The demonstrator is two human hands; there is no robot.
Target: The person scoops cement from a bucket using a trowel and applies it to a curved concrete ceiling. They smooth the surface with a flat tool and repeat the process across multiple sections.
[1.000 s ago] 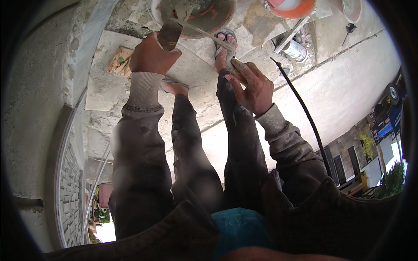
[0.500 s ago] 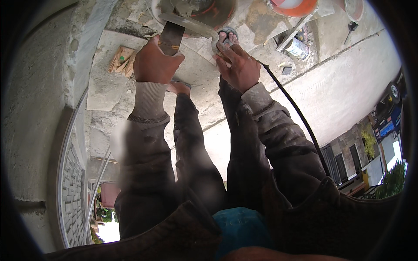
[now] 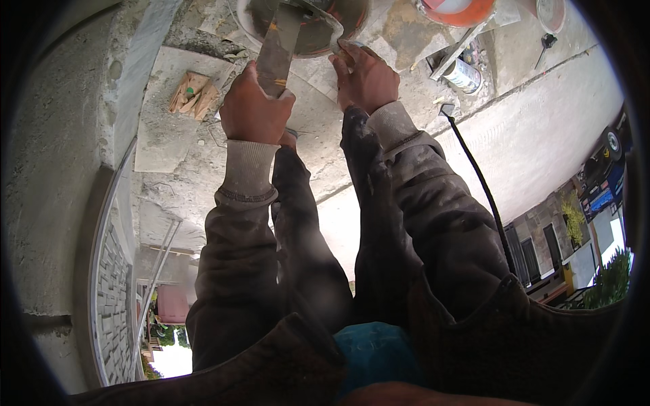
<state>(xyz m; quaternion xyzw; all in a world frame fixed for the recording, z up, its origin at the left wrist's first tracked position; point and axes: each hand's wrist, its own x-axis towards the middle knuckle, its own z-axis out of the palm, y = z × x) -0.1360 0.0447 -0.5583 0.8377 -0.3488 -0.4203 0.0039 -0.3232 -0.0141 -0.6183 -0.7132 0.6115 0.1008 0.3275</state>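
My left hand (image 3: 254, 108) is closed on one end of a flat rectangular metal blade (image 3: 279, 57), whose far end reaches over a round tub (image 3: 247, 24) of wet grey mortar (image 3: 345, 13). To its right, my right hand (image 3: 365, 78) grips a trowel by its handle, which the fingers mostly hide. The trowel's bent metal neck (image 3: 334, 27) curves toward the blade, over the mortar. At the top edge the trowel meets or overlaps the metal blade; whether they touch I cannot tell.
An orange-rimmed bucket (image 3: 460, 15) stands at the far right, near a white can (image 3: 464, 76) and a wooden strip (image 3: 460, 49). Broken wood pieces (image 3: 194, 95) lie on the left. A black cord (image 3: 477, 176) hangs by my right sleeve. A concrete wall (image 3: 61, 135) rises at left.
Both hands have shifted: the left slightly right and nearer, the right a little forward. The metal blade has swung out over the tub, and the trowel's blade has moved farther away over the mortar.
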